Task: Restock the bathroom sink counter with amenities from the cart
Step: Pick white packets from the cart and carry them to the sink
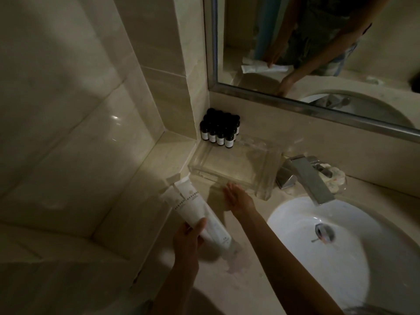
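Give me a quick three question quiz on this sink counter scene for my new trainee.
1. True or false: the left hand holds the white tubes.
2. Where do the dark bottles stand? A) in the corner below the mirror B) in the sink C) on the faucet
3. Fill in: the right hand, fingers straight, is at the front edge of the clear ____.
Key: 1 true; 2 A; 3 tray.
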`<act>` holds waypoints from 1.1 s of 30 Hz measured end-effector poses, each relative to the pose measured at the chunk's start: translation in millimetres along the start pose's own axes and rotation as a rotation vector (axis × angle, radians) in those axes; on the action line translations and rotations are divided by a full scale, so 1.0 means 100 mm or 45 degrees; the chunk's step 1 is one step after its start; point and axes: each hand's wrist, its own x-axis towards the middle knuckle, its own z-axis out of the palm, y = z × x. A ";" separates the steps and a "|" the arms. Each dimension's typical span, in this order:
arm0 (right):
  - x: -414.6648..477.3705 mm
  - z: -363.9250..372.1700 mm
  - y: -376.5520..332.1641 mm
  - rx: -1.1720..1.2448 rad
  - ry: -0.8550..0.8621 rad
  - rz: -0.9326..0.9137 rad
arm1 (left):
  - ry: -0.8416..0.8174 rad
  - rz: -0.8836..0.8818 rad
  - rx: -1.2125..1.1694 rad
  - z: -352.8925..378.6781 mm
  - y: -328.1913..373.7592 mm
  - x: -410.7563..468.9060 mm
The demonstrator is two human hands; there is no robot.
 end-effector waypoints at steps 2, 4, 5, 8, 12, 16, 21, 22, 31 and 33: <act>-0.06 -0.02 0.04 -0.003 -0.014 0.028 | 0.013 -0.001 0.021 -0.03 0.00 0.00; -0.11 -0.05 0.10 -0.030 -0.041 0.041 | 0.017 0.021 0.062 -0.06 0.00 0.00; -0.15 -0.07 0.13 -0.039 -0.062 0.041 | 0.012 0.032 0.075 -0.07 0.01 -0.01; -0.26 -0.14 0.22 0.055 -0.124 0.088 | -0.001 0.032 0.046 -0.09 0.04 -0.07; -0.51 -0.19 0.31 0.047 -0.096 0.132 | 0.014 0.010 -0.004 -0.13 0.08 -0.15; -0.67 -0.22 0.42 0.078 -0.048 0.162 | 0.021 -0.021 -0.039 -0.18 0.09 -0.23; -0.73 -0.34 0.60 0.034 -0.041 0.164 | 0.075 -0.059 0.011 -0.31 0.05 -0.25; -0.74 -0.36 0.62 0.044 -0.054 0.174 | 0.087 -0.062 0.013 -0.34 0.05 -0.26; -0.81 -0.49 0.79 -0.011 -0.062 0.162 | 0.048 0.025 -0.068 -0.43 0.13 -0.43; -0.81 -0.50 0.81 0.009 -0.056 0.162 | 0.045 0.020 -0.104 -0.43 0.13 -0.45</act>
